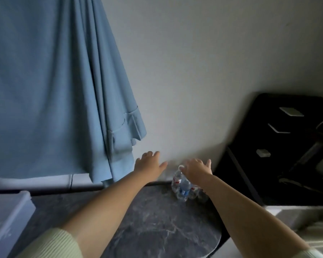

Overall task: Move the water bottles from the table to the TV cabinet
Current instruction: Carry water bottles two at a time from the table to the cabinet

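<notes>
Above bottles [183,185], right hand [196,169] open-fingered

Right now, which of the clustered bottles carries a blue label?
The front bottle, nearest the camera on the dark marble table; the bottle behind it shows a red-and-white label.

Blue curtain [50,90], grey marbled table [157,220], black cabinet [280,146].

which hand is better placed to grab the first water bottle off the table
Probably the right hand: it hovers directly over the water bottles, fingers spread, beside a white cap. The left hand is open too, but off to the side near the wall.
</notes>
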Demonstrator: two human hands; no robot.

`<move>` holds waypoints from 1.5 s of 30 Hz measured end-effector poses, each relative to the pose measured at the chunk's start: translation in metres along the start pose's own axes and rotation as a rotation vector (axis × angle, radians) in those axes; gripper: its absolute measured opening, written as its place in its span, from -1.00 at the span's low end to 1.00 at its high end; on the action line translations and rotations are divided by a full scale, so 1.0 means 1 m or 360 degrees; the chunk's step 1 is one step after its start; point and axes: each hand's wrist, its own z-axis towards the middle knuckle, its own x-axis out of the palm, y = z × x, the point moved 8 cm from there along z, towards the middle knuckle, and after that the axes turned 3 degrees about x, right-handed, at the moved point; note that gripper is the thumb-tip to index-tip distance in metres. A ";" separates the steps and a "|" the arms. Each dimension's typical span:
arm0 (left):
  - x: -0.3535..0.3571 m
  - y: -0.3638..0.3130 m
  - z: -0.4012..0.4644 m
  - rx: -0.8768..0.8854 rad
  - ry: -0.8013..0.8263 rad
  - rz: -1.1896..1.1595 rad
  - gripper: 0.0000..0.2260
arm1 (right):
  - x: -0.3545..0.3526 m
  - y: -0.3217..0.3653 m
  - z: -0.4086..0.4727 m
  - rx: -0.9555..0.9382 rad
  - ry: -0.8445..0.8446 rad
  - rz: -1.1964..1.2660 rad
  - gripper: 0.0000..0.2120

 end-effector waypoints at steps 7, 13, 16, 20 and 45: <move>0.003 0.042 -0.051 -0.0486 -0.0054 -0.0095 -0.49 | 0.004 0.034 -0.007 -0.0348 0.0057 -0.0129 -0.49; 0.014 0.037 -0.106 -0.0767 -0.0125 -0.0134 -0.50 | 0.020 0.051 -0.030 -0.0613 0.0069 -0.0236 -0.47; 0.009 0.025 -0.131 -0.0802 -0.0183 -0.0143 -0.53 | 0.017 0.067 -0.039 -0.0741 0.0049 -0.0237 -0.48; -0.005 0.033 -0.174 -0.1001 -0.0283 -0.0243 -0.58 | 0.019 0.102 -0.060 -0.0924 0.0048 -0.0188 -0.49; 0.034 0.049 -0.629 -0.2010 -0.0378 -0.0228 -0.56 | 0.152 0.270 -0.404 -0.1831 0.0276 -0.0428 -0.47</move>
